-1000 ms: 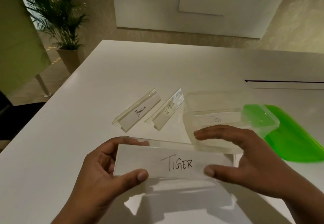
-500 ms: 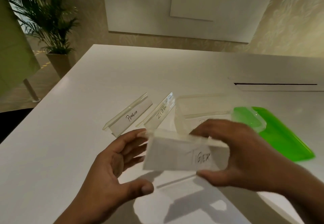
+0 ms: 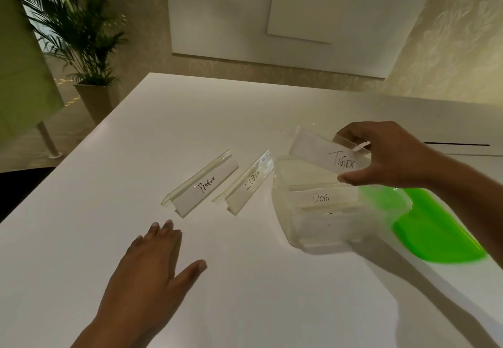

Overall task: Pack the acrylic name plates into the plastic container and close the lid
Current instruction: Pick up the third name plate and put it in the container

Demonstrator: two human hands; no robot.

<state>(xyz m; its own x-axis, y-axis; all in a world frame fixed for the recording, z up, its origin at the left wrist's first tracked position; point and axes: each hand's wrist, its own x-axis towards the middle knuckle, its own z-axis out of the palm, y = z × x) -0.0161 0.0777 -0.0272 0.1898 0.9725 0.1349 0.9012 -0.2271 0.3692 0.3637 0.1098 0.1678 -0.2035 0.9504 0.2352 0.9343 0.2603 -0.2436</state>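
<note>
White table (image 3: 109, 225), potted palm (image 3: 81, 34) beyond its far-left corner, pale wall panels (image 3: 340, 2).

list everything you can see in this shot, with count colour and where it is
name plates on the table: 2, clear acrylic with white cards, PENGUIN and ZEBRA side by side left of the container
TIGER plate: 1, clear with white card, held over the container's far end
DOG plate: 1, clear, inside the container
container: 1, clear plastic, open, right of centre
lid: 1, bright green, on the table right of the container
table: 1, white
potted plant: 1, green, far left on the floor
left hand: open, empty, near the table's front
right hand: gripping the TIGER plate
</note>
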